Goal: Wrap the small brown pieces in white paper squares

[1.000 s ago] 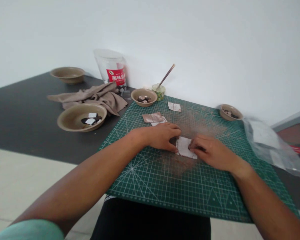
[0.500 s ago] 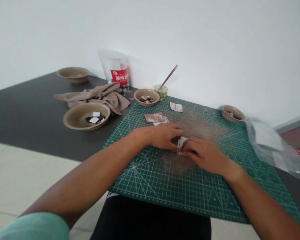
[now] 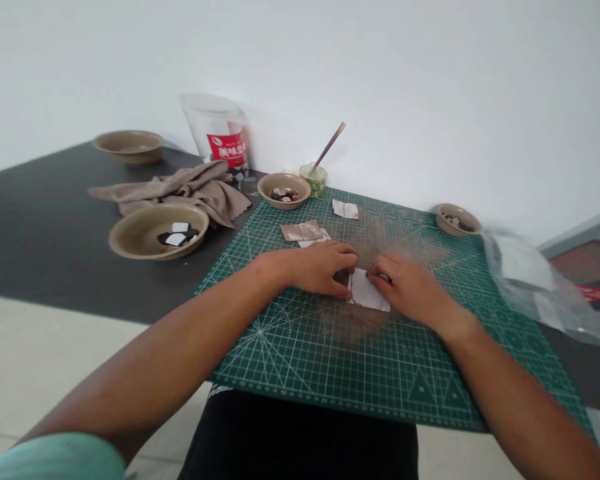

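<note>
A small white paper square (image 3: pixel 371 294) lies on the green cutting mat (image 3: pixel 300 360), with a dark crease or line near its left edge. At that left edge, my left hand (image 3: pixel 325 269) is closed, thumb and fingertips pressing on the paper. My right hand (image 3: pixel 414 287) pinches at the upper right part of the same square; whether anything small is between its fingertips is hidden. Just beyond my left hand, a brown-faced sheet (image 3: pixel 301 231) overlaps a whitish one (image 3: pixel 320 238). Another creased white piece (image 3: pixel 345 209) rests farther back. Brown dust (image 3: pixel 350 323) covers parts of the mat.
Small bowls of dark and light bits stand at the back left (image 3: pixel 284 191) and back right (image 3: pixel 457 220). Left are a larger bowl (image 3: pixel 125 237), a cloth (image 3: pixel 180 190), another bowl (image 3: pixel 130 147) and a clear tub (image 3: pixel 215 130). A green cup (image 3: pixel 313 180) holds a stick; right, a plastic bag (image 3: pixel 530 280).
The white paper, mostly covered by my fingers before, now lies spread flatter with more of it showing. My right hand has moved away from my left. The view has shifted slightly.
</note>
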Demonstrator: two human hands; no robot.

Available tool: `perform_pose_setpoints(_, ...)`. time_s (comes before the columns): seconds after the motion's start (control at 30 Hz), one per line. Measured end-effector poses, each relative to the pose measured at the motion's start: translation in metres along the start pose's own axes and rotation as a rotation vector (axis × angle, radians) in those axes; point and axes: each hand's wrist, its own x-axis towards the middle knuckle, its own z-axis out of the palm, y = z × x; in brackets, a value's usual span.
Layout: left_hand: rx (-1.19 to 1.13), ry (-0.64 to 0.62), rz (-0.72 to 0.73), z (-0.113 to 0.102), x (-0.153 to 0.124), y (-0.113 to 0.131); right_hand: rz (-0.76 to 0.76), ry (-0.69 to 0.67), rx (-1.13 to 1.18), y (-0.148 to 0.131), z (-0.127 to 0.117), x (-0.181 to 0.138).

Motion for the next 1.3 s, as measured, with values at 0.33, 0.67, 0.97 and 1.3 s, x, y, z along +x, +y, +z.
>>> perform_pose_setpoints(0.33,-0.013,0.009,0.012,0.002,0.0,-0.002,-0.018,-0.014,0.027,-0.004,0.0,-0.001)
perform_pose_setpoints(0.67,-0.022,-0.004,0.005,-0.001,0.0,0.0,-0.197,-0.112,0.153,-0.002,0.001,-0.003)
perform_pose_setpoints(0.97,-0.03,0.007,0.003,0.001,0.0,-0.001,-0.192,-0.182,0.173,0.008,-0.008,-0.01)
perform_pose_setpoints(1.3,-0.02,-0.003,0.003,0.001,0.0,-0.002,-0.11,-0.153,0.136,0.016,-0.011,-0.01)
